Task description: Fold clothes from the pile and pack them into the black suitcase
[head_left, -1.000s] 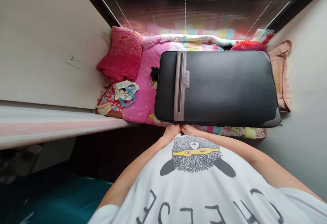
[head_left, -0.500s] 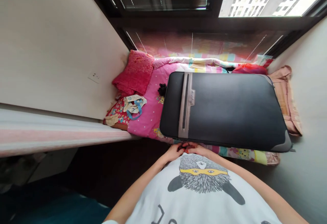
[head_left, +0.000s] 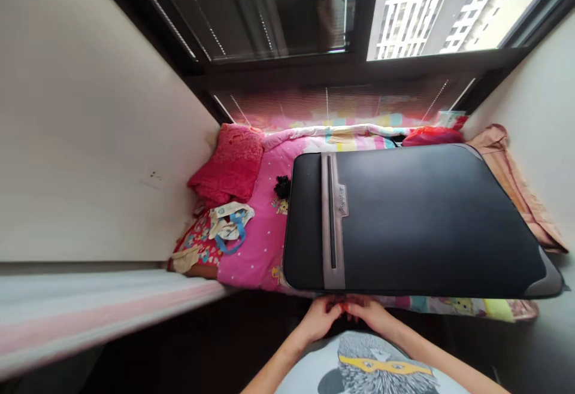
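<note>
A large black suitcase (head_left: 413, 220) lies flat on a padded window seat, its grey-brown zipped strip (head_left: 332, 220) toward the left end. At its near long side, my left hand (head_left: 321, 317) and my right hand (head_left: 369, 313) meet just below the edge. Both have bent fingers drawn together, thumbs almost touching. What they pinch, if anything, is hidden by the fingers and the dark shadow there. My shirt front with an animal print (head_left: 381, 364) is close below the hands.
Pink patterned bedding (head_left: 251, 250) covers the seat. To the left are a red plush cushion (head_left: 229, 163), a cloth with blue straps (head_left: 231, 226) and a black fluffy item (head_left: 282, 187). A red bag (head_left: 431, 136) and a peach-coloured cloth (head_left: 512, 172) lie right, below a dark-framed window (head_left: 359, 64).
The view has shifted, so the suitcase appears larger and lower. My hands stay together at its near edge, with the fingers slightly rearranged.
</note>
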Demonstrator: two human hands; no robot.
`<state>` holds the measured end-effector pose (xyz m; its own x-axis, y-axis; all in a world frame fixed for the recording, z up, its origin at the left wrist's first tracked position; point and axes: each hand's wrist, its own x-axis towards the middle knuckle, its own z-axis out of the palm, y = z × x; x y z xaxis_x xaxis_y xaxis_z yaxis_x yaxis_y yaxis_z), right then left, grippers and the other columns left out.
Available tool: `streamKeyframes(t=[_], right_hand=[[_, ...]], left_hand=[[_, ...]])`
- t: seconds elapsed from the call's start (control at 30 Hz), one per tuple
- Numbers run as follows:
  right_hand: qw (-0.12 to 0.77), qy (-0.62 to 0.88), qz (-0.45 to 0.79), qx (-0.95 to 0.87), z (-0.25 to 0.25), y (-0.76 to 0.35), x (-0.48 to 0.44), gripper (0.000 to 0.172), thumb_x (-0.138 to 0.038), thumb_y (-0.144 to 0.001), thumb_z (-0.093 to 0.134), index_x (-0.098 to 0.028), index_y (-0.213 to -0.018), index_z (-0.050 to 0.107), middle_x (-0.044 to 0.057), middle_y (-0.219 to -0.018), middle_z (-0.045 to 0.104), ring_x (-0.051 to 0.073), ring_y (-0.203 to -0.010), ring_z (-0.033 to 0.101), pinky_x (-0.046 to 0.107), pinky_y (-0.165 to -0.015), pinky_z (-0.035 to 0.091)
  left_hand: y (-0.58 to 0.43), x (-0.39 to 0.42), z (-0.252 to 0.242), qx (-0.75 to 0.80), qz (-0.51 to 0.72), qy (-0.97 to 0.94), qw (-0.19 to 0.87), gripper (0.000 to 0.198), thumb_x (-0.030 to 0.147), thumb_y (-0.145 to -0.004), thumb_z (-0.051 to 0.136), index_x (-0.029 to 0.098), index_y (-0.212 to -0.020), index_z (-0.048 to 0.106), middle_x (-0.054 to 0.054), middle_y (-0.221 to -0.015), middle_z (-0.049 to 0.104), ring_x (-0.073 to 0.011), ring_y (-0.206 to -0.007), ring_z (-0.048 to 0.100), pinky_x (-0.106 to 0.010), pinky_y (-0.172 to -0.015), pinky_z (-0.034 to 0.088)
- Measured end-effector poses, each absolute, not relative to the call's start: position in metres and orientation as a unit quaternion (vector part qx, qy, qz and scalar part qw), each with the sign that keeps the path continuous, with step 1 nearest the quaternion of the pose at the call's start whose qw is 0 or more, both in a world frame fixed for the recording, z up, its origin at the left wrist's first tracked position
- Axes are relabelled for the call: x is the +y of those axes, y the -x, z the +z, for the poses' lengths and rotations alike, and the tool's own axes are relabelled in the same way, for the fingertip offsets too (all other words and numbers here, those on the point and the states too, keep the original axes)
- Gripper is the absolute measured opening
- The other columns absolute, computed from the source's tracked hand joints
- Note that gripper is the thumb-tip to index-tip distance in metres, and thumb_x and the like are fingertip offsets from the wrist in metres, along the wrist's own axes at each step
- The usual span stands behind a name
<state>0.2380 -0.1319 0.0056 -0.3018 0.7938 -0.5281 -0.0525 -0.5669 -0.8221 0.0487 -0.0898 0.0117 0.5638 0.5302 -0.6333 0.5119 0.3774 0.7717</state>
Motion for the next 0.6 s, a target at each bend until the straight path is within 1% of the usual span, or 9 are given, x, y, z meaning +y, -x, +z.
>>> streamKeyframes(t=[0.07, 0.13, 0.2, 0.27, 0.33, 0.4, 0.5, 0.6], right_hand=[[0.325, 0.518, 0.689, -0.389, -0.001, -0.23, -0.136, 0.047, -0.071, -0.079, 0.064, -0.027, -0.091, 0.076, 0.005, -0.082, 0.07, 0.026, -0.078, 0.066, 0.04, -0.074, 0.052], [0.34, 0.533, 0.638, -0.439, -0.008, -0.222, -0.141, 0.045, -0.065, -0.088, 0.059, -0.023, -0.088, 0.073, 0.005, -0.084, 0.07, 0.024, -0.081, 0.065, 0.038, -0.078, 0.052], [0.343, 0.555, 0.573, -0.496, -0.016, -0.216, -0.146, 0.044, -0.059, -0.096, 0.052, -0.022, -0.08, 0.068, 0.004, -0.077, 0.067, 0.02, -0.072, 0.059, 0.033, -0.073, 0.05], [0.351, 0.583, 0.494, -0.541, -0.024, -0.212, -0.15, 0.046, -0.053, -0.101, 0.045, -0.022, -0.073, 0.062, 0.003, -0.068, 0.061, 0.017, -0.063, 0.051, 0.031, -0.066, 0.045], [0.36, 0.609, 0.414, -0.573, -0.032, -0.209, -0.153, 0.046, -0.048, -0.104, 0.041, -0.022, -0.07, 0.058, 0.003, -0.065, 0.058, 0.016, -0.06, 0.048, 0.03, -0.064, 0.042], [0.356, 0.63, 0.347, -0.596, -0.037, -0.207, -0.153, 0.043, -0.044, -0.104, 0.041, -0.023, -0.07, 0.056, 0.004, -0.066, 0.059, 0.016, -0.061, 0.05, 0.03, -0.064, 0.042], [0.342, 0.663, 0.262, -0.612, -0.037, -0.206, -0.15, 0.036, -0.038, -0.101, 0.043, -0.023, -0.072, 0.057, 0.006, -0.067, 0.06, 0.017, -0.063, 0.054, 0.029, -0.066, 0.043], [0.351, 0.682, 0.186, -0.614, -0.034, -0.207, -0.148, 0.025, -0.031, -0.098, 0.043, -0.022, -0.083, 0.061, 0.008, -0.074, 0.065, 0.019, -0.07, 0.061, 0.029, -0.071, 0.047]], left_hand=[[-0.046, -0.089, 0.01, 0.477, 0.023, -0.602, 0.64, 0.029, 0.033, -0.094, 0.047, 0.018, -0.096, 0.071, -0.011, -0.104, 0.077, -0.0241, -0.098, 0.069, -0.035, -0.09, 0.052], [-0.042, -0.087, 0.009, 0.482, 0.009, -0.644, 0.594, 0.033, 0.033, -0.097, 0.041, 0.019, -0.093, 0.07, -0.011, -0.099, 0.077, -0.0244, -0.093, 0.07, -0.036, -0.088, 0.052], [-0.037, -0.083, 0.009, 0.467, -0.036, -0.684, 0.559, 0.04, 0.036, -0.101, 0.034, 0.021, -0.088, 0.069, -0.012, -0.094, 0.076, -0.025, -0.089, 0.07, -0.036, -0.086, 0.052], [-0.033, -0.078, 0.009, 0.438, -0.074, -0.721, 0.532, 0.044, 0.039, -0.103, 0.032, 0.022, -0.086, 0.068, -0.011, -0.091, 0.076, -0.0253, -0.087, 0.071, -0.036, -0.085, 0.051], [-0.031, -0.075, 0.008, 0.412, -0.073, -0.75, 0.512, 0.041, 0.04, -0.103, 0.035, 0.023, -0.088, 0.069, -0.01, -0.093, 0.077, -0.0245, -0.087, 0.071, -0.035, -0.087, 0.051], [-0.031, -0.075, 0.005, 0.401, -0.044, -0.767, 0.499, 0.036, 0.038, -0.102, 0.039, 0.023, -0.091, 0.07, -0.009, -0.093, 0.077, -0.0232, -0.085, 0.07, -0.034, -0.086, 0.051], [-0.035, -0.081, 0.001, 0.409, 0.026, -0.78, 0.473, 0.029, 0.032, -0.1, 0.045, 0.022, -0.091, 0.071, -0.007, -0.09, 0.077, -0.0216, -0.081, 0.07, -0.031, -0.081, 0.052], [-0.041, -0.092, -0.002, 0.451, 0.119, -0.777, 0.422, 0.023, 0.027, -0.097, 0.052, 0.02, -0.094, 0.073, -0.007, -0.088, 0.077, -0.0213, -0.082, 0.072, -0.03, -0.08, 0.053]])
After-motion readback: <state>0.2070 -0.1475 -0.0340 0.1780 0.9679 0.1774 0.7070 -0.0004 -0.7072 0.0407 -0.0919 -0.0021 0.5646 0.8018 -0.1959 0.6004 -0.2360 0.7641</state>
